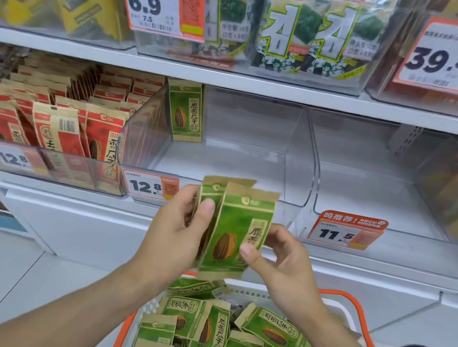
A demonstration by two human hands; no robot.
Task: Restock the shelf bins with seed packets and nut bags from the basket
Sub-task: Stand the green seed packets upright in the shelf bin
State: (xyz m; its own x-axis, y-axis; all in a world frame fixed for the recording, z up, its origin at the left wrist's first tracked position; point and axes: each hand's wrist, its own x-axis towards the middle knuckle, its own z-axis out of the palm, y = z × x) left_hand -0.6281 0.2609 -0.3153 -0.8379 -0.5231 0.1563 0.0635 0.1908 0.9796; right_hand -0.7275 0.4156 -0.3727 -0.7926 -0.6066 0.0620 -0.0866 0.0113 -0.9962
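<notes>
Green-and-kraft sunflower seed packets (231, 229), judged light, crinkly and best pinched by their flat edges, were held upright above the basket (350, 303), clasped between the curled left hand (175, 230) thumb and fingers and pinched at the right hand (283, 257) fingertips.

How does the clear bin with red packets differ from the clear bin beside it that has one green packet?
The red-packet bin is packed with rows of red packets; the middle bin holds one green packet, standing upright at its back left. Both are clear plastic and carry a 12.8 price tag.
</notes>
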